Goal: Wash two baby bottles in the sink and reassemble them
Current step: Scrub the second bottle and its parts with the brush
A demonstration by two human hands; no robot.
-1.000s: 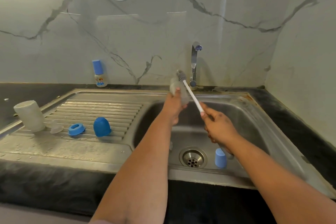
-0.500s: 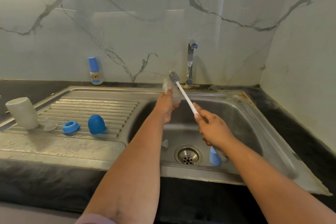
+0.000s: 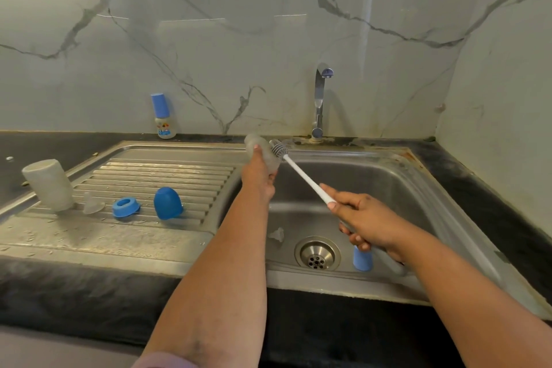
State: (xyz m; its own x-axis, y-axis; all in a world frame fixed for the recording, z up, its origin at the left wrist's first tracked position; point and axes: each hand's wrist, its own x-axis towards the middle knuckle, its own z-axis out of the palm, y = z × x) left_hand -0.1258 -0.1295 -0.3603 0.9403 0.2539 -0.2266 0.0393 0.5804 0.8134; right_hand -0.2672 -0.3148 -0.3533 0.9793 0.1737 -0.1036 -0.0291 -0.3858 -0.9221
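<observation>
Head view: my left hand (image 3: 259, 173) wraps a clear bottle (image 3: 260, 149) above the sink (image 3: 397, 185); my right hand (image 3: 363, 218) clutches the brush (image 3: 301, 175), its bristles touching the bottle beside my left fingers

A dark surface (image 3: 35, 152) runs along the marble wall and carries a steel sink (image 3: 418, 188) with a ribbed draining board (image 3: 167, 176) on its left. On the board, left to right, stand an upturned cloudy bottle body (image 3: 49, 184), a clear teat (image 3: 91, 205), a blue screw ring (image 3: 125, 207) and a blue cap (image 3: 167, 202), each just beside the next. In the basin, another clear teat (image 3: 276, 234) lies left of the drain (image 3: 317, 252), and a pale blue cap (image 3: 362, 260) stands right of it. A small capped bottle (image 3: 162, 116) stands upright at the wall on the dark surface.
</observation>
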